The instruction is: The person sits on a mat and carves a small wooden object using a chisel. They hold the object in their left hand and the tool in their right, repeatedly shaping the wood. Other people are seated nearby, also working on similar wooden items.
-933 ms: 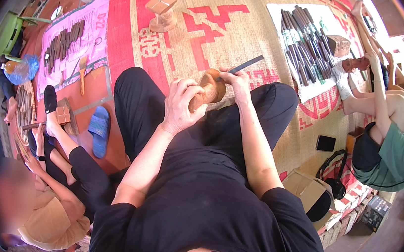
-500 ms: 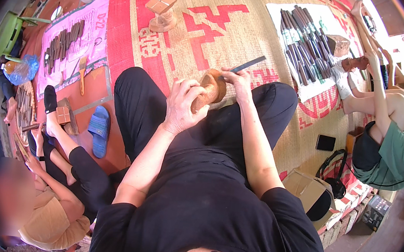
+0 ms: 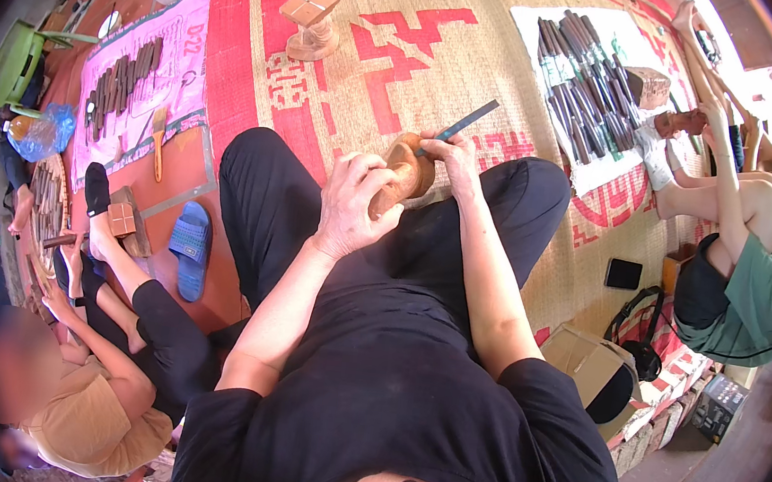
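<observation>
My left hand (image 3: 350,204) is wrapped round a rounded, light-brown carved wooden piece (image 3: 406,167), held above my lap between my bent knees. In my right hand (image 3: 457,162) is a flat, dark, bar-shaped tool (image 3: 472,118), pinched in the fingers. Its free end points up and to the right. The other end meets the right side of the wood, where my fingers partly hide it. The tool's exact kind I cannot make out.
A second wooden carving (image 3: 312,40) stands ahead on the red and tan mat (image 3: 364,96). Dark-handled tools (image 3: 593,93) lie on white cloth at right, others (image 3: 125,83) on pink cloth at left. A blue slipper (image 3: 189,252) lies near my left knee. People sit on both sides.
The dark tool has turned steeper, its free end shifting slightly left. My left hand and the wooden piece have moved slightly. At left, a person's hands have shifted.
</observation>
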Tool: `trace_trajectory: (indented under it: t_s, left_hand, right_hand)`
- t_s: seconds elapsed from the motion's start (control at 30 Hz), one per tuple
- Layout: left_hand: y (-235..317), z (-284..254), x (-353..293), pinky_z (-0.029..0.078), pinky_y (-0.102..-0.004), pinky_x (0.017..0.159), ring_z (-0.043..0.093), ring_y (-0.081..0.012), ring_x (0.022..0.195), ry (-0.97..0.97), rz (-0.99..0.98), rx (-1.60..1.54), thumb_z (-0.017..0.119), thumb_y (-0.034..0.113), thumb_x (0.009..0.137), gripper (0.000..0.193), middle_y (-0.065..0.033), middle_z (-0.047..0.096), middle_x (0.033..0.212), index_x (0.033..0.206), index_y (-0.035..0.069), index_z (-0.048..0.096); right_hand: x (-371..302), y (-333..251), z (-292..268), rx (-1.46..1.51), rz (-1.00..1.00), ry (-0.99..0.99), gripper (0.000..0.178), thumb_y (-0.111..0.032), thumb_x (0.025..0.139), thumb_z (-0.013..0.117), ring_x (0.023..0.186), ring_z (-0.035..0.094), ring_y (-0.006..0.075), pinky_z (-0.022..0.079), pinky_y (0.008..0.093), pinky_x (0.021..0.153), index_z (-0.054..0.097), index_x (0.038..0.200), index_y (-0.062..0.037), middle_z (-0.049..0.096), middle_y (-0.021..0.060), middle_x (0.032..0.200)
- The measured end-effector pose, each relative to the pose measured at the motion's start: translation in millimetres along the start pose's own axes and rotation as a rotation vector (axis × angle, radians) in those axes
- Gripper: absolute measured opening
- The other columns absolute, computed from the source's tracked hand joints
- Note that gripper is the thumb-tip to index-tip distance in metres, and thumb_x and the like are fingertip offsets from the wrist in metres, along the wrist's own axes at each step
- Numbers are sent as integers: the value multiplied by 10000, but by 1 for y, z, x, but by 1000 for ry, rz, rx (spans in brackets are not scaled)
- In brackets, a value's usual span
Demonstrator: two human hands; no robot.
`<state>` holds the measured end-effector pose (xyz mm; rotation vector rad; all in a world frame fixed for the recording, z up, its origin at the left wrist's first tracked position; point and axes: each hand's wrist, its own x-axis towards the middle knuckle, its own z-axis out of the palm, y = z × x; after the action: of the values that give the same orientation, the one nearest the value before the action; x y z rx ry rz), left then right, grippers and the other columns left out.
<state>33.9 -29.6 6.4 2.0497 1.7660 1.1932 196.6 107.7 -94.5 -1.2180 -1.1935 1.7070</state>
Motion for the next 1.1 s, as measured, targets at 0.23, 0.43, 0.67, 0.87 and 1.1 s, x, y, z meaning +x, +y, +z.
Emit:
trace_trajectory:
  t_s: [0.23, 0.43, 0.67, 0.87, 1.1]
  left_hand:
    - [0, 0, -3, 461, -412, 848, 514, -298, 1008, -24, -15, -9, 738, 184, 605, 381, -74, 533, 1012, 954, 107, 606]
    - [6, 0, 1, 473, -398, 841, 521, -293, 1008, -45, 8, -8, 724, 168, 599, 360, -73, 543, 1013, 931, 100, 604]
    - [5, 2, -4, 478, -396, 835, 523, -289, 1007, -46, 15, -5, 725, 176, 595, 368, -73, 546, 1010, 936, 101, 610]
    - [6, 0, -1, 479, -395, 834, 528, -287, 1004, -38, 22, -2, 724, 173, 590, 367, -72, 544, 1012, 931, 103, 608]
    - [3, 0, -1, 479, -394, 836, 526, -287, 1011, -34, 22, -9, 727, 158, 585, 369, -72, 546, 1010, 930, 101, 608]
  right_hand:
    - [7, -1, -5, 45, -7, 134, 158, -112, 777, 679, 764, 629, 131, 491, 274, 692, 684, 896, -8, 687, 74, 863]
    - [5, 3, 0, -24, -15, 53, 175, -109, 780, 652, 724, 639, 157, 495, 273, 679, 666, 908, 9, 680, 83, 831]
    - [8, 2, -8, 66, -41, 103, 181, -130, 802, 658, 734, 640, 159, 498, 278, 676, 655, 932, -4, 679, 86, 873]
    - [7, 2, 0, 43, -1, 113, 153, -102, 777, 650, 699, 637, 170, 502, 279, 636, 640, 878, 12, 665, 83, 787]
    - [4, -1, 4, 92, -19, 45, 175, -92, 783, 654, 744, 632, 142, 500, 277, 691, 645, 934, -5, 666, 71, 792]
